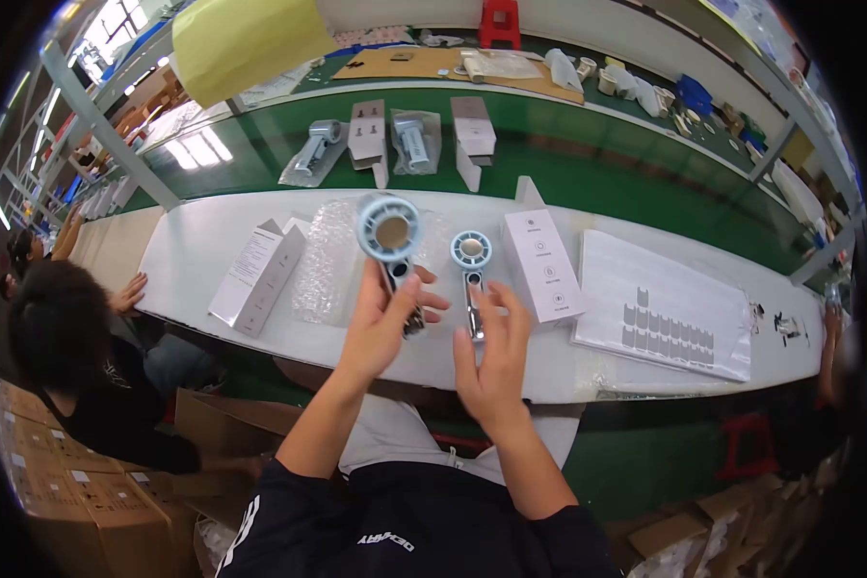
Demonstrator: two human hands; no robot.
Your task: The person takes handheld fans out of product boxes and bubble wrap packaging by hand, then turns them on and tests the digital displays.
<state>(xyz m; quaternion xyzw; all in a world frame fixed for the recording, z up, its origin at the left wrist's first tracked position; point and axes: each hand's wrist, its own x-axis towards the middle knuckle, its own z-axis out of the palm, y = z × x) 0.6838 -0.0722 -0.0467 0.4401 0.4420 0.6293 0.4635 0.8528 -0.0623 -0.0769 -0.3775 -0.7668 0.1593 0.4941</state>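
My left hand [376, 323] is closed around the dark, shiny handle of a small handheld fan [391, 229], its round light-blue head tilted up. A second handheld fan [471, 250], with a slotted blue ring and a chrome handle, lies on the white table to the right. Over its handle end is my right hand [494, 361], fingers apart; whether they touch the handle I cannot tell. Right of that fan lies a white printed box [543, 268] with an open flap. Bubble wrap [329, 265] is left of the held fan, with another white box [257, 277] beyond it.
Two bagged blue devices [316, 152] [414, 143] and two more boxes [367, 135] [473, 133] sit on the green surface ahead. A stack of printed plastic sheets [665, 303] lies at right. A co-worker [87, 366] sits at left. Metal posts [106, 130] frame the bench.
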